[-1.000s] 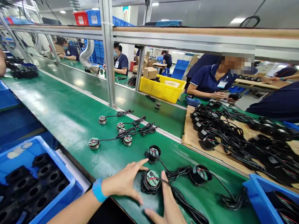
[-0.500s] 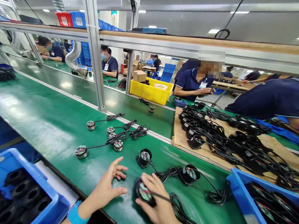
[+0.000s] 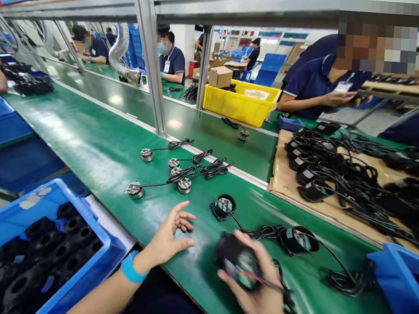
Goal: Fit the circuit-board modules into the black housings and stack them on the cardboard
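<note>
In the head view, my right hand [image 3: 263,285] grips a black round fan housing [image 3: 236,261], tilted, with a green circuit board and red wires inside. A black cable trails from it past my wrist. My left hand [image 3: 171,238], with a blue band at the wrist, hovers over the green bench [image 3: 99,135], fingers apart and holding nothing. Just beyond my hands stand two more black housings, one upright [image 3: 223,207] and a wider one [image 3: 299,240], each with a cable. Farther left lie several small motor stators [image 3: 135,190] with green boards and bundled black cables.
A blue bin [image 3: 108,243] of black housings stands at the lower left. Another blue bin [image 3: 402,280] is at the right edge. Cardboard [image 3: 278,174] bears many cabled housings. A metal post [image 3: 150,52] rises from the bench; a yellow bin [image 3: 234,106] and co-workers are beyond.
My right hand has lifted and tilted the black housing, which stood on the bench before. My left hand keeps much the same pose. The view has swung left and down.
</note>
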Available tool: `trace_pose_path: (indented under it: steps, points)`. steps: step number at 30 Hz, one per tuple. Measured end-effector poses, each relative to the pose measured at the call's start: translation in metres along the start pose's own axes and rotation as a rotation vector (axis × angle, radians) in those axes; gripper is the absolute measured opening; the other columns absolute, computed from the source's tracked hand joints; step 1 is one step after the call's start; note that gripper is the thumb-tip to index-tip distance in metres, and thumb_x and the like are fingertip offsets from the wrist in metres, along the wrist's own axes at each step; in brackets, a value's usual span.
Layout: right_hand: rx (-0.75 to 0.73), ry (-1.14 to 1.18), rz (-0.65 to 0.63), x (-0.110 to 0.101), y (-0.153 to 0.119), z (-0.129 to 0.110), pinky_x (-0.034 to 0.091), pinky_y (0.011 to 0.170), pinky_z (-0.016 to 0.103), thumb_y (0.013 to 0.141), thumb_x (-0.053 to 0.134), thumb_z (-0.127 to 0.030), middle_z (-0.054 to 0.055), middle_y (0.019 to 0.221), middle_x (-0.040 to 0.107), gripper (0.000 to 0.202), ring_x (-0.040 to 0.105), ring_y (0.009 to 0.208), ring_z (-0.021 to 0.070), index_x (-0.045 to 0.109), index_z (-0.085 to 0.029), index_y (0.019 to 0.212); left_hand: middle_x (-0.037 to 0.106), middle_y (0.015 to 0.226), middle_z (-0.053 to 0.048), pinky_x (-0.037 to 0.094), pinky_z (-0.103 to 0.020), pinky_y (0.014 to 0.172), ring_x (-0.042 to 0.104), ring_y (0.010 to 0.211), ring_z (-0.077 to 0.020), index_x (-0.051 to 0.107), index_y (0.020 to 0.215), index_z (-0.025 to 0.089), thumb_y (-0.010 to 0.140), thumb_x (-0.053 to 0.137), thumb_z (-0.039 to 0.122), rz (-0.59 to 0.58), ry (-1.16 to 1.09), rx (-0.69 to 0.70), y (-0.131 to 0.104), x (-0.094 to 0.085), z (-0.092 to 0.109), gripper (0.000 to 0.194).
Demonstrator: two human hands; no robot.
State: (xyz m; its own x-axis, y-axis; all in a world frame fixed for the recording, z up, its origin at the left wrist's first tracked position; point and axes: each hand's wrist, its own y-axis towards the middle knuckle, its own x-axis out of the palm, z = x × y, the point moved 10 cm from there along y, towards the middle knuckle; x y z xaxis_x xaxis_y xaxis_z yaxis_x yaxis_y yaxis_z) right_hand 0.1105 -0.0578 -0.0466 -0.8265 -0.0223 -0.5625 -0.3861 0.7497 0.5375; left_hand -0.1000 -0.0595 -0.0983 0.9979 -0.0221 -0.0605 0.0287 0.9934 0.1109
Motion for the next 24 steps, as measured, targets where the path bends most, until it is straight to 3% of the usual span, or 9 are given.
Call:
trace_pose_path:
  steps: [3,7,10,14,18,22,24]
  points:
    - [-0.084,-0.046,-0.138,0.016,-0.002,-0.004,0.059,0.101,0.052,0.091,0.071,-0.036,0.007,0.137,0.066,0.075,0.065,0.125,0.0313,0.034,-0.036,0.157,0.057,0.130,-0.012,0.046,-0.041,0.095,0.063,0.106,-0.0233,0.024,0.154,0.028,0.083,0.078,0.055,-0.002,-0.018,-0.009,-0.001,0.000,0.000,0.093]
    - [-0.003,-0.075,-0.050,0.011,-0.005,0.008,0.054,0.107,0.054,0.091,0.071,-0.032,0.011,0.140,0.064,0.079,0.059,0.131,0.0322,0.032,-0.029,0.158,0.058,0.128,-0.011,0.045,-0.039,0.093,0.063,0.105,-0.0223,0.026,0.153,0.028,0.083,0.078,0.055,0.009,-0.060,-0.023,-0.001,-0.001,-0.001,0.091]
    - [-0.025,-0.073,-0.151,0.023,-0.008,0.009,0.058,0.102,0.053,0.089,0.073,-0.035,0.008,0.139,0.065,0.076,0.062,0.128,0.0325,0.037,-0.032,0.156,0.058,0.128,-0.011,0.044,-0.039,0.093,0.063,0.104,-0.0222,0.026,0.153,0.028,0.081,0.080,0.055,0.017,-0.070,-0.022,-0.002,-0.002,-0.001,0.093]
    - [0.036,-0.043,-0.078,0.015,-0.008,0.014,0.056,0.105,0.053,0.091,0.072,-0.036,0.009,0.139,0.065,0.077,0.060,0.131,0.0320,0.033,-0.031,0.157,0.058,0.128,-0.011,0.044,-0.039,0.093,0.063,0.104,-0.0227,0.026,0.153,0.029,0.081,0.078,0.060,0.013,-0.089,-0.045,-0.002,-0.002,-0.005,0.095]
    - [0.010,-0.058,-0.176,0.025,-0.009,0.014,0.058,0.102,0.051,0.092,0.069,-0.040,0.008,0.139,0.065,0.071,0.063,0.127,0.0314,0.037,-0.032,0.155,0.058,0.127,-0.010,0.045,-0.038,0.093,0.063,0.103,-0.0226,0.026,0.152,0.029,0.078,0.078,0.064,0.024,-0.103,-0.039,-0.002,-0.004,-0.006,0.097]
    - [0.088,-0.072,-0.074,0.019,-0.008,0.028,0.056,0.106,0.053,0.093,0.067,-0.040,0.010,0.139,0.064,0.072,0.061,0.129,0.0320,0.034,-0.029,0.157,0.058,0.128,-0.010,0.045,-0.038,0.093,0.062,0.104,-0.0226,0.026,0.153,0.030,0.078,0.077,0.066,0.013,-0.110,-0.050,-0.002,-0.003,-0.007,0.097]
    - [0.058,-0.075,-0.119,0.027,-0.006,0.029,0.057,0.104,0.053,0.093,0.068,-0.040,0.009,0.140,0.064,0.072,0.062,0.129,0.0322,0.035,-0.031,0.156,0.058,0.127,-0.010,0.045,-0.038,0.093,0.062,0.103,-0.0227,0.026,0.153,0.031,0.078,0.076,0.068,0.014,-0.116,-0.036,-0.001,-0.003,-0.006,0.098]
